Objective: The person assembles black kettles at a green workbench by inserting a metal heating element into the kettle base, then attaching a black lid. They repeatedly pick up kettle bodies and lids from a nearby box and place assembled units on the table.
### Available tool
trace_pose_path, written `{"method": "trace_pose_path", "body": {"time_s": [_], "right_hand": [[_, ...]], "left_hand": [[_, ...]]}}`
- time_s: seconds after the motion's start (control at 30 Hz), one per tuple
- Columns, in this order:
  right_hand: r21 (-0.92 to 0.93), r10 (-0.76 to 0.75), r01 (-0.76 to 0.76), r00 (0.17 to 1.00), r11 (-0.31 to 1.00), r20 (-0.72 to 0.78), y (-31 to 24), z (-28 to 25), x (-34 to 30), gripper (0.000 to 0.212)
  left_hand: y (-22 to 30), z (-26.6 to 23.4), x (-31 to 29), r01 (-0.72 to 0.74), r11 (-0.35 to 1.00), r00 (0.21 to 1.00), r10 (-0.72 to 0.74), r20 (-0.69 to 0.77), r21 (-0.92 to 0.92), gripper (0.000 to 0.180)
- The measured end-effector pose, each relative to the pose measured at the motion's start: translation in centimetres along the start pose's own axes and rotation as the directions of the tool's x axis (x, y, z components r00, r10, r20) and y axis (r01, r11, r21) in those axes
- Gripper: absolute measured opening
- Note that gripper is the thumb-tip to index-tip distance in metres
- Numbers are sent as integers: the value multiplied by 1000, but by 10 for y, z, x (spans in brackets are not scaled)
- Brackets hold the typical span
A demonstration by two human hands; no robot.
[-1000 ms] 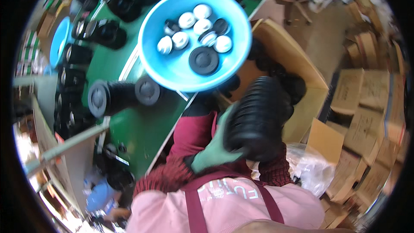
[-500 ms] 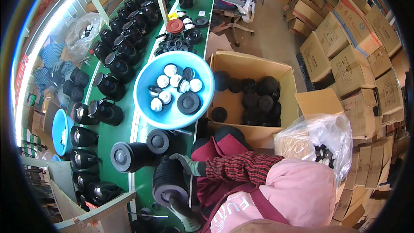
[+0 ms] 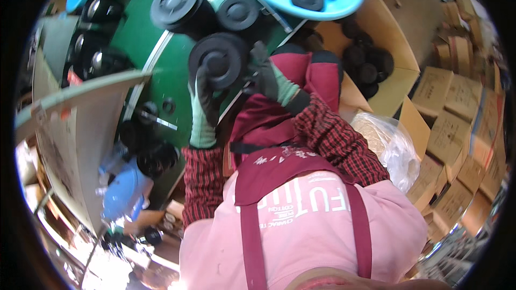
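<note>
A stack of black round lids (image 3: 219, 60) is at the table's near edge, its ringed end facing me. My left hand (image 3: 206, 94), in a dark-palmed, pale green-cuffed glove, closes on its left side, with the thumb over the front lid. My right hand (image 3: 271, 78), gloved alike, bends its fingers against the right side; the fingertips are partly hidden. Just beyond stands another stack of black lids (image 3: 176, 4), and beside it a further black lid (image 3: 238, 13) tops a stack.
A blue basin (image 3: 344, 5) with white-and-black caps and a black disc stands at the far side. Right of me is a cardboard box (image 3: 395, 37) of black round parts. A pale partition (image 3: 86, 94) borders the green table (image 3: 172, 70). Cartons (image 3: 457, 129) are piled at right.
My view has swung down and to the left. My left hand has shifted from the stack's near end to its left side, while the right stays at its right side.
</note>
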State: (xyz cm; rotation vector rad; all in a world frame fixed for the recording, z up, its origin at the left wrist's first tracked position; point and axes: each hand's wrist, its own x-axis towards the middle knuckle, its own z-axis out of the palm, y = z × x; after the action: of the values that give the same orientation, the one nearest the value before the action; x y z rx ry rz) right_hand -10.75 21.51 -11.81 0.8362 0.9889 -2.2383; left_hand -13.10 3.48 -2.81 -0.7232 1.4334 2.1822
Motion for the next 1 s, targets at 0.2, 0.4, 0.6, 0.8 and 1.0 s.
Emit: {"method": "trace_pose_path", "body": {"time_s": [0.2, 0.4, 0.6, 0.8, 1.0], "right_hand": [[59, -43, 41, 999, 997, 33, -19, 32, 4, 83], [44, -61, 60, 998, 997, 32, -39, 33, 23, 83], [59, -89, 90, 996, 994, -30, -62, 27, 11, 67], [-165, -649, 628, 732, 760, -206, -52, -2, 11, 39], [-643, -849, 699, 509, 313, 140, -37, -17, 16, 49]], "left_hand": [[-8, -13, 24, 5, 997, 967, 15, 255, -78, 69], [5, 14, 42, 20, 1000, 975, -16, 224, -17, 75], [14, 21, 47, 26, 999, 964, -32, 263, 25, 94], [-11, -7, 60, 92, 951, 990, -120, -80, -294, 102], [-51, -14, 80, 51, 959, 937, 51, 346, -279, 86]]}}
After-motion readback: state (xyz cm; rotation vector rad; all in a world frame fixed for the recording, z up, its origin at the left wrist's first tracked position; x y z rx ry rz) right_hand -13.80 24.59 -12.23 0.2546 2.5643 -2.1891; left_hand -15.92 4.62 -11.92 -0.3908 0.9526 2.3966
